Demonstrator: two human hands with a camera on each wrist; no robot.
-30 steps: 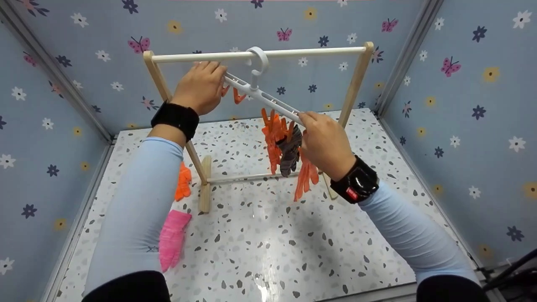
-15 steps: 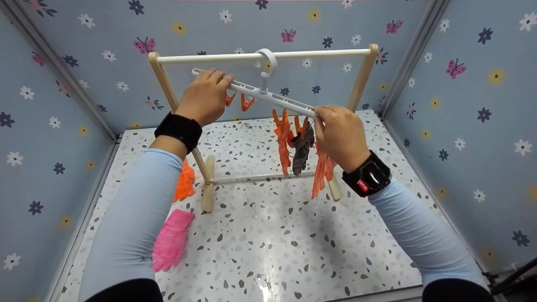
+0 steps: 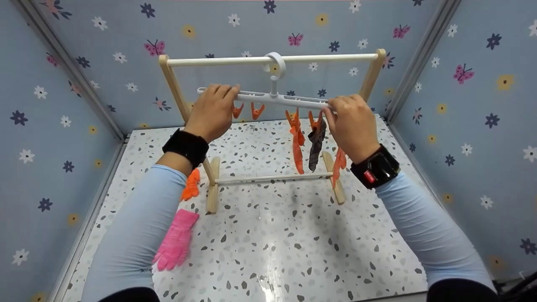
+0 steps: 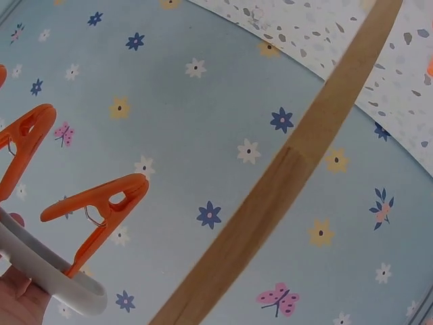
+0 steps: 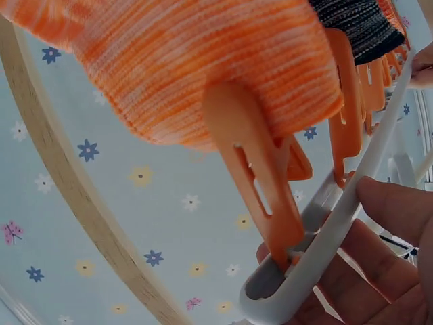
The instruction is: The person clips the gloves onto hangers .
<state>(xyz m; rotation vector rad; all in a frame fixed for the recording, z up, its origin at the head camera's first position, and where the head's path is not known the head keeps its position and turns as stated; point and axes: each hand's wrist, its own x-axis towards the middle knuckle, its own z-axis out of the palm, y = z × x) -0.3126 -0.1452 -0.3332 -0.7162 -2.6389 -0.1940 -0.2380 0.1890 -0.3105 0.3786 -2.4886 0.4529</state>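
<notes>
A white clip hanger [image 3: 289,100] hangs by its hook [image 3: 280,65] from the rack's white rail [image 3: 335,58]. My left hand [image 3: 214,111] grips the hanger bar near its left end. Near the right end, my right hand [image 3: 354,126] holds the bar between thumb and fingers. Orange clips [image 3: 257,111] on the left half carry nothing; in the left wrist view an orange clip [image 4: 101,210] sits by the bar's end. On the right half, clips hold an orange glove [image 3: 297,147], a dark grey glove [image 3: 316,147] and another orange glove [image 5: 223,68] at the end.
A wooden rack [image 3: 174,90] stands on the speckled floor board [image 3: 251,235]. A pink glove [image 3: 178,239] lies left of it, partly behind my left forearm, with a bright orange glove [image 3: 191,184] farther back. Flower-patterned walls [image 3: 251,29] enclose the back and sides.
The hanger has turned from a slant to nearly parallel with the rail. My right hand has swung right and away with its end; the hanging gloves have shifted right.
</notes>
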